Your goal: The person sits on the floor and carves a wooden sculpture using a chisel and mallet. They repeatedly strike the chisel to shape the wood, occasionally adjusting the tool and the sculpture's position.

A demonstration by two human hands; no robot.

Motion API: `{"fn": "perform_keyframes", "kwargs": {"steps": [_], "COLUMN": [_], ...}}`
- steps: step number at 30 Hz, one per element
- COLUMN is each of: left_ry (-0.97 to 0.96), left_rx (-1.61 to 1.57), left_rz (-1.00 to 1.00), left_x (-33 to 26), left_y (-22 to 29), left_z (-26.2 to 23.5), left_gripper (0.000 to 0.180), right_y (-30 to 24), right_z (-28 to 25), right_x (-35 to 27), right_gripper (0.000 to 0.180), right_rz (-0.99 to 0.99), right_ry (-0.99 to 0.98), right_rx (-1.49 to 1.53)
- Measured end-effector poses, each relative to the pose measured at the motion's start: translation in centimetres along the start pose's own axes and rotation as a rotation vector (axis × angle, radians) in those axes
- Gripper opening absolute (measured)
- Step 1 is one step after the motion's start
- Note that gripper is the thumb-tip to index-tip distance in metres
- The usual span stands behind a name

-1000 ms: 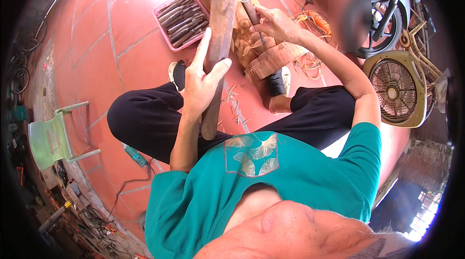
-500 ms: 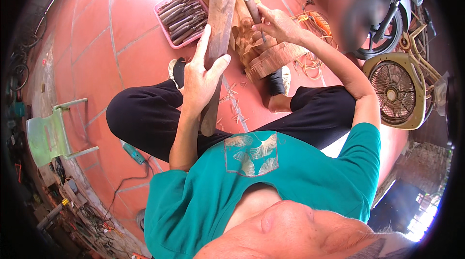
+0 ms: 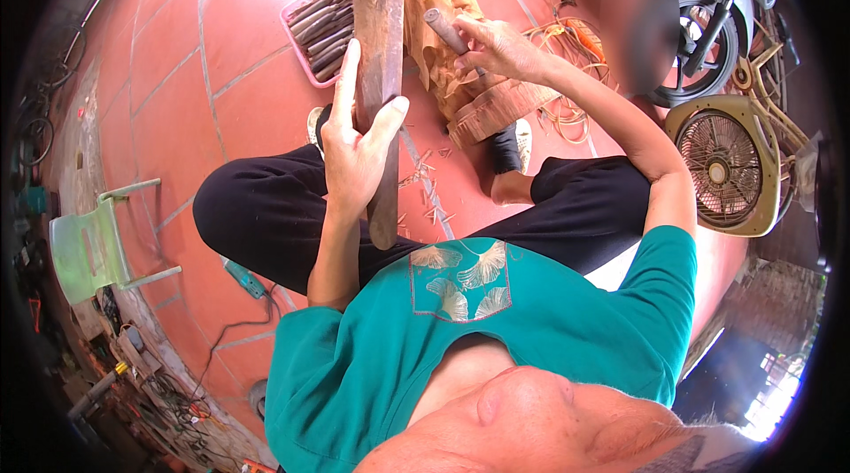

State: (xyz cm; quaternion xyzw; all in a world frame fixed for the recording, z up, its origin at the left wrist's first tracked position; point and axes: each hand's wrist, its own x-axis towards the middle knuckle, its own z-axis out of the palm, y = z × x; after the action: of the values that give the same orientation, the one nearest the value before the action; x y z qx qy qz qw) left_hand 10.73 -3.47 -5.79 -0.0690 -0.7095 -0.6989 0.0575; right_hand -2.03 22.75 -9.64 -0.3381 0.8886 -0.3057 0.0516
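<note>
My left hand (image 3: pixel 356 150) is closed around a long, flat wooden mallet (image 3: pixel 381 22), its thumb and forefinger lying along the wood. The mallet's wide end points away from me and its narrow end reaches down to my lap. In my right hand (image 3: pixel 503 50) is a chisel (image 3: pixel 444 30), held by the fingers with its round handle leaning left. Below that hand lies a carved wooden figure (image 3: pixel 500 110) with a thick base, between my feet. The chisel's tip is hidden by my fingers and the wood. The mallet and the chisel handle are apart.
Beside the mallet stands a pink basket (image 3: pixel 316 82) full of chisels. Wood chips (image 3: pixel 429 185) lie on the red tiles. A fan (image 3: pixel 722 168), an orange cord (image 3: pixel 584 38) and a motorbike wheel (image 3: pixel 704 44) are at right; a green chair (image 3: pixel 84 247) stands left.
The mallet has swung left, away from the chisel, and its wide end has moved farther off. The chisel handle has tipped to the left and lower in my right hand.
</note>
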Motion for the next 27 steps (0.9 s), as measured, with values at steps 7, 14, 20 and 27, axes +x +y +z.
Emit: {"fn": "perform_keyframes", "kwargs": {"steps": [7, 14, 20, 27], "left_ry": [0.062, -0.147, 0.016, -0.139], "left_rx": [-0.071, 0.163, -0.049, 0.28], "left_rz": [0.079, 0.017, 0.019, -0.1], "left_x": [-0.2, 0.1, -0.4, 0.0], "left_y": [-0.6, -1.0, -0.5, -0.1], "left_z": [0.4, -0.3, -0.1, 0.1], "left_gripper": [0.072, 0.072, 0.07, 0.069], "right_y": [1.4, 0.8, 1.5, 1.2], "right_z": [0.6, 0.4, 0.5, 0.3], "right_x": [-0.1, 0.2, 0.1, 0.2], "right_gripper": [0.05, 0.046, 0.046, 0.047], "right_rz": [-0.078, -0.053, -0.076, -0.018], "right_ry": [0.08, 0.01, 0.051, 0.097], "right_rx": [-0.042, -0.033, 0.059, 0.018]}}
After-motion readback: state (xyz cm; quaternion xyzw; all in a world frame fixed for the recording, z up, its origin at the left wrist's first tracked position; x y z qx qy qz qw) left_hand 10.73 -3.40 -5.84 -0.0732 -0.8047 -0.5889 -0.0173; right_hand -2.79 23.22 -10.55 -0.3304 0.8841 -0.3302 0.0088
